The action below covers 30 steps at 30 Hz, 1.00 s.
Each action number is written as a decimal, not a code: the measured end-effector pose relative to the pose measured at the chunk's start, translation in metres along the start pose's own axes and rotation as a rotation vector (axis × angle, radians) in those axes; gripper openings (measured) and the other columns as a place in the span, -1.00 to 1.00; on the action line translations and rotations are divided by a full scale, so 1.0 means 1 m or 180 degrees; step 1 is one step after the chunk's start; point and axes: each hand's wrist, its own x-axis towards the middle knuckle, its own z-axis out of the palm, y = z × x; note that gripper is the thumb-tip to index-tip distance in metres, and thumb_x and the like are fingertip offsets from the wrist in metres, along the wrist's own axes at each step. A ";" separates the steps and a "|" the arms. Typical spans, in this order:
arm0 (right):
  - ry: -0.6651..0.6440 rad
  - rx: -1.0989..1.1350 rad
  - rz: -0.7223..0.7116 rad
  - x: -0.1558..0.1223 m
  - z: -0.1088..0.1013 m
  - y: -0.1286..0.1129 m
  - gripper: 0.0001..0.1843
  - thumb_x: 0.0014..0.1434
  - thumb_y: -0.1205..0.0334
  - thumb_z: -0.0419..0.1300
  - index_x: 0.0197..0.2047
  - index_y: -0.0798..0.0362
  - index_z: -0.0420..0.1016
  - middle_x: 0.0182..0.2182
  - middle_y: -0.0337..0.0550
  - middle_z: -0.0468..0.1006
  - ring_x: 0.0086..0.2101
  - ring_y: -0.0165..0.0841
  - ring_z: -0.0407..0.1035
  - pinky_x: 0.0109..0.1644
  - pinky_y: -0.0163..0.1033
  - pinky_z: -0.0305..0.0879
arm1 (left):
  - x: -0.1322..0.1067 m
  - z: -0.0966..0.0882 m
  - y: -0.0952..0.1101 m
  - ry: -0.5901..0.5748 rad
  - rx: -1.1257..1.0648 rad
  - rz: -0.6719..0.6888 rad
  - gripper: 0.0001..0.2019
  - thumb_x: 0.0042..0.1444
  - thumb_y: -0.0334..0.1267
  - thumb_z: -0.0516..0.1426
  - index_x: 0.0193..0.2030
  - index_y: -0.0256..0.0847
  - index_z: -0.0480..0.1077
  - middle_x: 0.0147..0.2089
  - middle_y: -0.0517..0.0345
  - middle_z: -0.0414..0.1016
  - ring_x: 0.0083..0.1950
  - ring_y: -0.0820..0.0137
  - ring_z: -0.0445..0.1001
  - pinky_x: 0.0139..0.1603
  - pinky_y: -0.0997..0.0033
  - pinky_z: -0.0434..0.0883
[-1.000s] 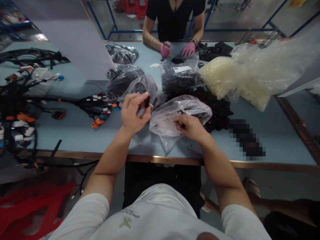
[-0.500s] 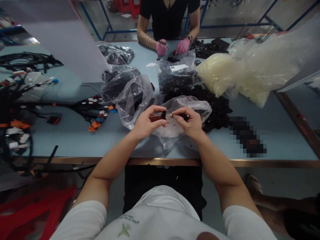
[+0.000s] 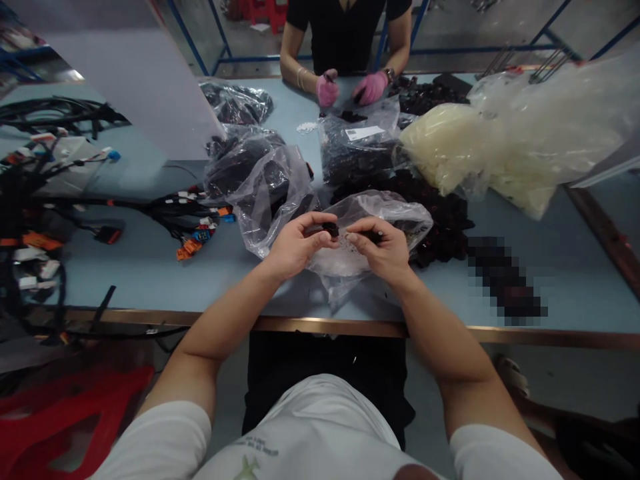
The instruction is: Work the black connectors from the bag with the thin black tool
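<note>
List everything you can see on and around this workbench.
workbench: one, light blue, centre
wiring harnesses: several, black with orange connectors, left
plastic bags: five, clear, most holding dark parts, mid-bench
bulging bag: one, cream, right
loose parts pile: one, black, right of the hands
plastic stool: one, red, floor at lower left
co-worker: one, black top, pink gloves, far side
small black part: one, black, at left fingertips
small dark part: one, dark, at right fingertips
left hand: bare, pinching the black part
right hand: bare, pinching the dark part

The person wears a white short-sleeved T-shirt [image 3: 320, 427], its loose sleeves [image 3: 163, 443] ending above the elbows, with a green aeroplane print [image 3: 247, 470] and small lettering, seemingly dark, on the chest; the left hand [image 3: 295, 248] and right hand [image 3: 384, 250] are bare
</note>
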 end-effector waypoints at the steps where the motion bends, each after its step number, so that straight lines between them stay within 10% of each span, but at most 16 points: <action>1: 0.0019 0.0017 -0.0005 0.000 0.000 -0.001 -0.74 0.23 -0.07 0.45 -0.24 -0.05 0.70 -0.33 -0.19 0.71 -0.34 -0.32 0.53 -0.19 -0.16 0.50 | 0.000 0.001 -0.001 0.0035 -0.0058 -0.0023 -0.42 -0.05 0.05 0.56 0.02 -0.19 0.55 -0.14 0.12 0.67 -0.19 0.35 0.70 -0.04 0.30 0.67; 30: 0.0070 0.0233 -0.0047 -0.002 0.006 -0.001 -0.69 0.18 -0.13 0.50 -0.29 -0.06 0.74 -0.41 -0.23 0.68 -0.38 -0.36 0.51 -0.20 -0.19 0.46 | -0.007 0.012 -0.002 -0.0132 -0.0480 -0.0143 -0.54 0.06 -0.07 0.54 -0.04 -0.21 0.52 -0.13 0.14 0.67 -0.17 0.34 0.74 -0.16 0.38 0.71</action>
